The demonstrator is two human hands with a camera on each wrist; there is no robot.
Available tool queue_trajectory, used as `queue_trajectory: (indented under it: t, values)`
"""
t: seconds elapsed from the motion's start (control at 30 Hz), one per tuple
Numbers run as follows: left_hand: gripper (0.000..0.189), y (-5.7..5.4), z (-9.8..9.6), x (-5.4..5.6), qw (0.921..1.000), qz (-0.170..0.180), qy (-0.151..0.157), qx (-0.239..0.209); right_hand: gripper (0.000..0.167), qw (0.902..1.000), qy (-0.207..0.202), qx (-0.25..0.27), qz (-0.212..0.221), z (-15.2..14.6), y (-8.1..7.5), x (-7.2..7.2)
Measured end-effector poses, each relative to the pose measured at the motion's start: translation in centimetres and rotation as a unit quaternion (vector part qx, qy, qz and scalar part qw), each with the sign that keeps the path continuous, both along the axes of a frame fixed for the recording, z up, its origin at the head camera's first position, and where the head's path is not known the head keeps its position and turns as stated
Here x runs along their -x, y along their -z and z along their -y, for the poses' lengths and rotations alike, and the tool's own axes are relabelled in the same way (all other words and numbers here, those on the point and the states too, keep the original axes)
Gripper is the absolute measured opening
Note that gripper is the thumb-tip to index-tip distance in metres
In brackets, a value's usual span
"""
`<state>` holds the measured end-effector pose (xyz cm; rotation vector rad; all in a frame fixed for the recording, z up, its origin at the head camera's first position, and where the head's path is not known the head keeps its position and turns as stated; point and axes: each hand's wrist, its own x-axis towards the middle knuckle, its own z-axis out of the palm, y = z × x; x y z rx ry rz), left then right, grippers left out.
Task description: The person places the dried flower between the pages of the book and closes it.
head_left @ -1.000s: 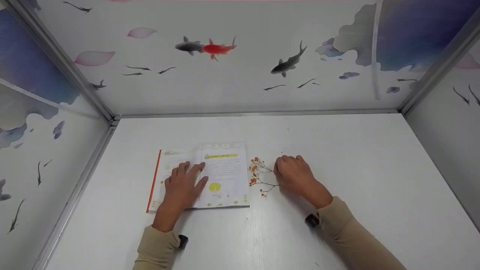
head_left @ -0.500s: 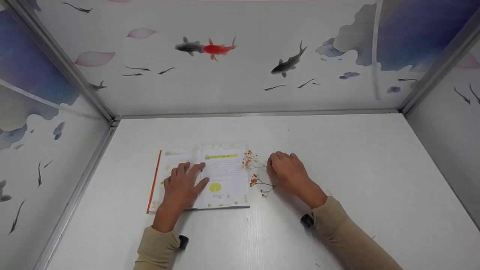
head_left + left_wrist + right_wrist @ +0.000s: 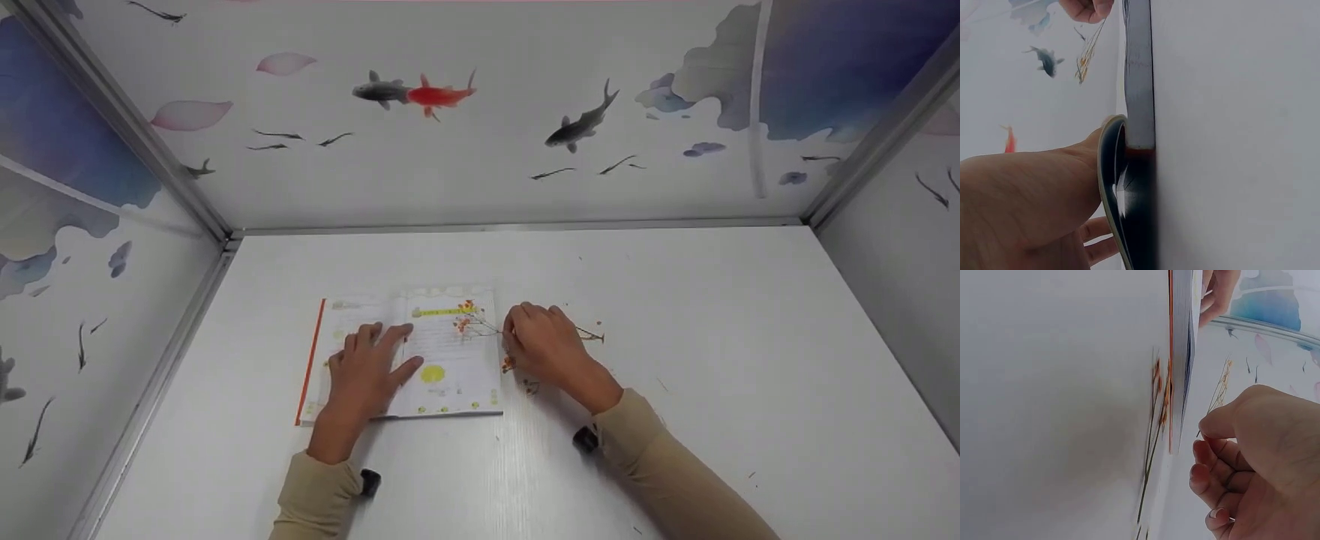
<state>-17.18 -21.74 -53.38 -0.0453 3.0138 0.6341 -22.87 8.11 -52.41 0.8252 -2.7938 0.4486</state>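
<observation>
An open book [image 3: 450,394] with printed pages lies on the white table. My left hand [image 3: 364,371] rests on its left page with fingers spread, the thumb reaching over the right page. Between thumb and fingertips, my right hand [image 3: 551,345] pinches a dried flower sprig [image 3: 1221,385] with thin stems. Its small orange blossoms [image 3: 465,319] hang over the upper part of the right page. A second dried sprig [image 3: 1154,422] lies on the table beside the book's right edge, partly hidden under the right hand in the head view. Past the knuckles, a brown stem [image 3: 591,336] shows on the table.
Walls printed with fish and petals enclose the table [image 3: 697,300] at the back and sides, with metal rails [image 3: 525,225] along the joins. Tiny plant bits are scattered to the right. Each wrist carries a small black camera [image 3: 586,439].
My right hand has moved left with the pinched sprig, bringing its blossoms from beside the book to over the right page. The second sprig stays on the table. My left hand has kept still.
</observation>
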Motion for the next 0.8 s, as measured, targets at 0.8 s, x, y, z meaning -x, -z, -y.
queue_trajectory:
  t: [0.8]
  values:
    - [0.061, 0.0, 0.0, -0.1, 0.9999, -0.011, 0.001, 0.003, 0.019, 0.9996, -0.009, -0.023, 0.011, 5.2, 0.5, 0.6]
